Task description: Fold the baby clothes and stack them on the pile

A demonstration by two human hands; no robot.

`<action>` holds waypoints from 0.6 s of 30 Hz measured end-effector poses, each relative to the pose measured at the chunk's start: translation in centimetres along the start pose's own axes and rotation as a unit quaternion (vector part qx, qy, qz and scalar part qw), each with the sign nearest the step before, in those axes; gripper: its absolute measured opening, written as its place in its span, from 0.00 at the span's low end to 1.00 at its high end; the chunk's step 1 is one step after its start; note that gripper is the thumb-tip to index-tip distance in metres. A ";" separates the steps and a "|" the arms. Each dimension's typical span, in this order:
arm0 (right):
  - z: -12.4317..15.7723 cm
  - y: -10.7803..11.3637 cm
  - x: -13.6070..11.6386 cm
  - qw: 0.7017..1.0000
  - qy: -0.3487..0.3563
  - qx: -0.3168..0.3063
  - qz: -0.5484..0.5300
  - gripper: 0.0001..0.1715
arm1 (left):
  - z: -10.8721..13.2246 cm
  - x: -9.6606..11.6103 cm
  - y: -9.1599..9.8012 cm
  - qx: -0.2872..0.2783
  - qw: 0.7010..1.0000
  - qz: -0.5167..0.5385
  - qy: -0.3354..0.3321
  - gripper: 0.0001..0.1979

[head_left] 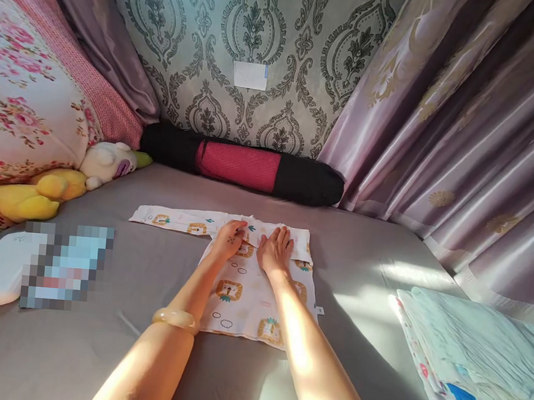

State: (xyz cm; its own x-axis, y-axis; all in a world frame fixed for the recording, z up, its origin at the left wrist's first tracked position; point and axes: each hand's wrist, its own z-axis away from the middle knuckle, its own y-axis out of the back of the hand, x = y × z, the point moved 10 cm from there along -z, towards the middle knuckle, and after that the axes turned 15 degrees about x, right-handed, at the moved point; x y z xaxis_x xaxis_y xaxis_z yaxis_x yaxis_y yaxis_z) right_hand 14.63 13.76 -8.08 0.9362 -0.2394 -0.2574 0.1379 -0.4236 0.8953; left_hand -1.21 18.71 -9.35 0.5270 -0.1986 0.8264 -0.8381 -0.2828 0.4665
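Observation:
A child's white long-sleeved shirt printed with orange lion faces lies flat on the grey sheet. One sleeve stretches out to the left, while the right side is folded inward over the upper chest. My left hand is at the shirt's upper part, near the base of the outstretched sleeve, its fingers bent and closed on the fabric. My right hand rests palm down on the folded layer, fingers stretched out. A small white tag sticks out from the shirt's right side edge.
Folded clothes are stacked at the right. To the left lie a white power bank-like device and a blurred-out flat object, with plush toys behind. A black and red long bag lies along the wall.

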 end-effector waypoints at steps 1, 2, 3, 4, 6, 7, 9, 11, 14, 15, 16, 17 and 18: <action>0.1 -0.4 0.0 1.000 0.001 -0.006 0.003 0.35 | 0.0 0.3 0.1 0.002 1.000 -0.012 -0.008 0.20; 0.2 -0.7 0.0 1.000 0.002 -0.013 0.005 0.36 | 0.0 0.5 0.2 0.004 1.000 -0.022 -0.013 0.21; 0.3 -0.9 0.0 1.000 0.002 -0.019 0.008 0.36 | 0.1 0.7 0.3 0.006 0.999 -0.029 -0.017 0.21; 0.3 -1.1 0.0 1.000 0.002 -0.024 0.010 0.37 | 0.1 0.7 0.3 0.006 0.999 -0.035 -0.018 0.21; 0.2 -1.1 0.2 0.999 -0.004 -0.030 0.019 0.39 | 0.2 0.6 0.4 0.003 0.999 -0.044 -0.018 0.22; 0.1 -1.0 0.5 0.999 -0.011 -0.030 0.026 0.40 | 0.2 0.6 0.4 0.001 0.999 -0.046 -0.016 0.22; -0.1 -0.9 1.2 0.998 -0.032 -0.030 0.039 0.41 | 0.2 0.4 0.4 -0.001 0.999 -0.044 -0.010 0.21; -0.4 -0.7 2.2 0.997 -0.053 -0.035 0.050 0.42 | 0.2 0.4 0.5 0.001 0.999 -0.040 -0.005 0.21; -0.8 -0.5 3.7 0.994 -0.066 -0.055 0.063 0.42 | 0.3 0.4 0.3 -0.002 0.999 -0.034 0.003 0.20; -1.0 -0.4 4.1 0.994 -0.063 -0.060 0.069 0.42 | 0.3 0.4 0.3 -0.003 1.000 -0.030 0.007 0.20; -1.2 -0.3 4.6 0.993 -0.055 -0.064 0.077 0.42 | 0.4 0.4 0.3 -0.002 1.000 -0.026 0.012 0.20; -1.4 -0.1 5.0 0.993 -0.046 -0.067 0.086 0.43 | 0.4 0.4 0.4 0.000 1.000 -0.023 0.015 0.20; -1.6 0.0 5.4 0.992 -0.035 -0.070 0.095 0.43 | 0.4 0.4 0.4 0.001 1.000 -0.023 0.017 0.20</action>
State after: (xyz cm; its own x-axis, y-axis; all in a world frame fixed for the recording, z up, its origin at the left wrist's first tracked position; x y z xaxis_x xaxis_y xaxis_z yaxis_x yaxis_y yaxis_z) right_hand 20.24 13.88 -8.86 0.9252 -0.3663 -0.0994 0.0090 -0.2406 0.9706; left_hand -1.32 18.16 -8.97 0.5595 -0.1534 0.8145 -0.8130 -0.2927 0.5033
